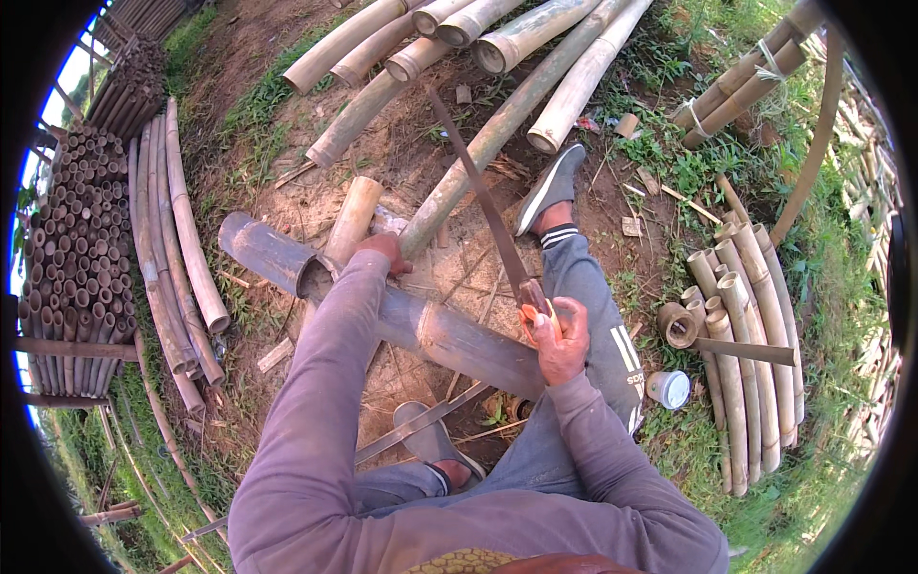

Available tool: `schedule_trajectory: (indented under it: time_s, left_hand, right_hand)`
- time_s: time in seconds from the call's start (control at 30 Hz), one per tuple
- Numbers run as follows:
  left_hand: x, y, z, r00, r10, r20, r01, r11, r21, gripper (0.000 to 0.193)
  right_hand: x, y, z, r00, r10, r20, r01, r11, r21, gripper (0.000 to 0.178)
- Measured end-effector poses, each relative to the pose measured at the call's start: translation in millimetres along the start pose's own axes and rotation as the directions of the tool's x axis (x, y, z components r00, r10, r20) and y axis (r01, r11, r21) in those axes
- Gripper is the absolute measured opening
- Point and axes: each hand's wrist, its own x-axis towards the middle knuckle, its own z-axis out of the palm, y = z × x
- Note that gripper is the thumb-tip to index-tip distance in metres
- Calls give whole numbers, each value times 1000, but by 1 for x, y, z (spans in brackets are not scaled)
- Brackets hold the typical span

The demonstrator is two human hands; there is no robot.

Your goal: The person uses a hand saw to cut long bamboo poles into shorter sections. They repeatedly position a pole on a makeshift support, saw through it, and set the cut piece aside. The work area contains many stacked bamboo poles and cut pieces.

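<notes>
My right hand (562,340) is closed round the orange handle of a handsaw (488,210). The saw's long brown blade points up and away, its far end near the pole ends. My left hand (385,251) is closed at the near end of a long greenish bamboo pole (492,143); its fingertips are partly hidden. Under my left forearm lies a thick dark bamboo trunk (469,346), slanting across in front of me, with a notch cut in it. Beside my left hand, a short pale bamboo piece (354,218) leans by the trunk.
Several cut bamboo poles (502,48) lie ahead. Bamboo tubes (751,325) are grouped at the right, beside a white-lidded tub (668,389). A big stack of tubes (81,249) and long poles (177,239) stand left. A flat strip (421,423) lies near my foot.
</notes>
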Motion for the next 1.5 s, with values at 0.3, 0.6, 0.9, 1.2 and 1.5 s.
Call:
schedule_trajectory:
  time_s: [0.3,0.6,0.9,1.2,1.5]
  left_hand:
    - [-42,-12,-30,986,16,-168,-31,995,-90,90]
    - [-122,-26,-75,893,-43,-448,-45,982,-183,85]
    - [-219,-110,5,877,-154,-455,87,983,-163,75]
    - [-244,-174,66,864,-439,-248,363,883,-298,65]
    - [-233,-188,70,907,-381,-181,298,883,-362,70]
  right_hand:
    - [148,13,-62,771,-469,-432,165,801,-576,64]
    - [182,121,-87,955,128,-267,-279,695,-663,60]
    - [150,82,-109,827,-113,-551,-169,885,-434,53]
    - [48,-7,-74,800,-556,-226,483,820,-307,74]
    - [-98,-74,-4,790,-596,146,609,790,-73,65]
